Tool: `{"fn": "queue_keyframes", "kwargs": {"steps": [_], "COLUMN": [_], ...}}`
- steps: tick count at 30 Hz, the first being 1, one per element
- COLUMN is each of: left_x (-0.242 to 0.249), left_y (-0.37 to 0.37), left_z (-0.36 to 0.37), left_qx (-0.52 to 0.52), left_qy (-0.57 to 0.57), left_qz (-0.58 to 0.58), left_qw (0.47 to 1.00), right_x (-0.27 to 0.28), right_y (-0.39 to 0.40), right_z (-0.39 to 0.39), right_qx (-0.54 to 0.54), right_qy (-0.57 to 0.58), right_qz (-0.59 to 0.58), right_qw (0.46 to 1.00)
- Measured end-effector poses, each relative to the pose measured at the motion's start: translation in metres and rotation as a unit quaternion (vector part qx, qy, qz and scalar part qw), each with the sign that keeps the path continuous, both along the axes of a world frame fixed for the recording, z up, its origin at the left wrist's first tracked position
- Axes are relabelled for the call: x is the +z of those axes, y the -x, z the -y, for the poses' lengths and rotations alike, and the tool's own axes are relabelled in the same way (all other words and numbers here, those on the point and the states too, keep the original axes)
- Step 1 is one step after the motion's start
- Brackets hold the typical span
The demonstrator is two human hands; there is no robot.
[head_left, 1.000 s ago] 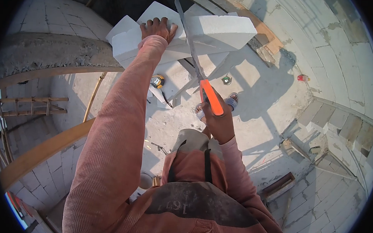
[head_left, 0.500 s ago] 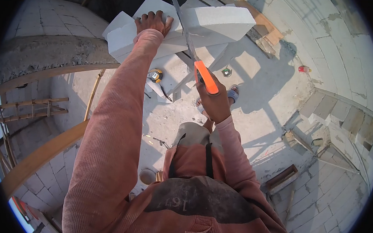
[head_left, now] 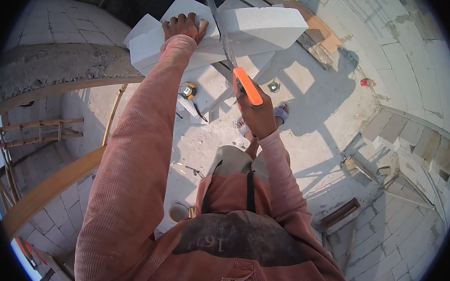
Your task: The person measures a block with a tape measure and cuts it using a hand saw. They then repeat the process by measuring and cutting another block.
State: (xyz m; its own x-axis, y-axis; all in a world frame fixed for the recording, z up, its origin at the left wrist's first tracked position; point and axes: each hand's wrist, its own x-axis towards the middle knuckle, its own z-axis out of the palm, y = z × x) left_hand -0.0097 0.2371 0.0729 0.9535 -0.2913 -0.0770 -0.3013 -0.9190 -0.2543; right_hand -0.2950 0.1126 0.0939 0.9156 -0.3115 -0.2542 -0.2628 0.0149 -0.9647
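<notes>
My right hand (head_left: 258, 114) is wrapped around the orange handle of a hand saw (head_left: 249, 88). Its toothed blade points away from me and lies in a cut across a white lightweight concrete block (head_left: 266, 26). Left of the blade, my left hand (head_left: 184, 28) presses down on the block with bent fingers gripping its top. More white blocks lie beneath this one, partly hidden. Closer to me, a yellow and black tape measure (head_left: 188, 90) rests on a lower block.
Concrete floor surrounds my sandalled feet. A small green-and-dark object (head_left: 273, 87) and a red-capped bottle (head_left: 368, 83) lie to the right. Block walls (head_left: 392, 52) curve around me. A curved timber edge (head_left: 54, 190) runs along the left; a bucket (head_left: 178, 212) stands near my legs.
My right hand and the saw have slid slightly forward, away from my body, along the cut. My left hand and the block stay in place.
</notes>
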Motion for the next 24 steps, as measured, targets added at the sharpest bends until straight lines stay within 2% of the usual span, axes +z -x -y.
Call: {"fn": "queue_keyframes", "kwargs": {"steps": [3,4,6,8,11,13,16,17,18,20,21,22,24], "left_x": [0.001,0.001,0.001,-0.007,-0.002,-0.001,-0.01,-0.008,-0.006,-0.004,0.0,0.002,0.002], "left_y": [-0.002,-0.001,0.004,0.006,-0.001,-0.002,0.01,0.009,-0.001,0.003,0.002,0.003,0.003], "left_z": [0.002,0.005,0.001,-0.001,0.0,-0.001,-0.001,-0.004,-0.001,0.003,0.004,0.001,0.003], "left_qx": [0.007,0.008,0.01,0.004,0.012,0.015,0.011,0.007,0.003,0.008,0.011,0.012,0.01], "left_qy": [0.005,0.013,0.015,0.02,0.008,-0.002,0.006,0.008,0.016,0.01,0.012,0.009,0.007], "left_qz": [-0.01,-0.005,0.003,0.003,-0.009,-0.014,-0.007,0.004,0.022,-0.003,0.001,-0.001,-0.014], "left_qw": [1.0,1.0,1.0,1.0,1.0,1.0,1.0,1.0,1.0,1.0,1.0,1.0,1.0], "right_x": [0.021,0.044,0.079,0.053,0.022,0.001,-0.001,0.009,0.01,0.049,0.064,0.072,0.066], "right_y": [0.113,0.144,0.162,0.141,0.038,-0.02,-0.008,0.013,0.047,0.128,0.149,0.162,0.135], "right_z": [-0.016,-0.01,-0.007,-0.008,0.003,0.003,0.002,-0.005,-0.014,-0.014,-0.01,-0.011,-0.015], "right_qx": [-0.013,0.002,-0.015,-0.023,-0.029,0.006,-0.011,-0.031,-0.04,-0.028,-0.023,-0.019,-0.033], "right_qy": [0.001,0.038,-0.007,0.017,-0.041,0.012,-0.032,-0.02,0.052,0.01,0.034,0.052,0.021], "right_qz": [-0.027,-0.026,-0.078,-0.037,-0.022,0.043,-0.014,0.003,0.07,-0.039,-0.046,-0.058,-0.046], "right_qw": [1.0,0.999,0.997,0.999,0.999,0.999,0.999,0.999,0.995,0.999,0.998,0.997,0.998]}}
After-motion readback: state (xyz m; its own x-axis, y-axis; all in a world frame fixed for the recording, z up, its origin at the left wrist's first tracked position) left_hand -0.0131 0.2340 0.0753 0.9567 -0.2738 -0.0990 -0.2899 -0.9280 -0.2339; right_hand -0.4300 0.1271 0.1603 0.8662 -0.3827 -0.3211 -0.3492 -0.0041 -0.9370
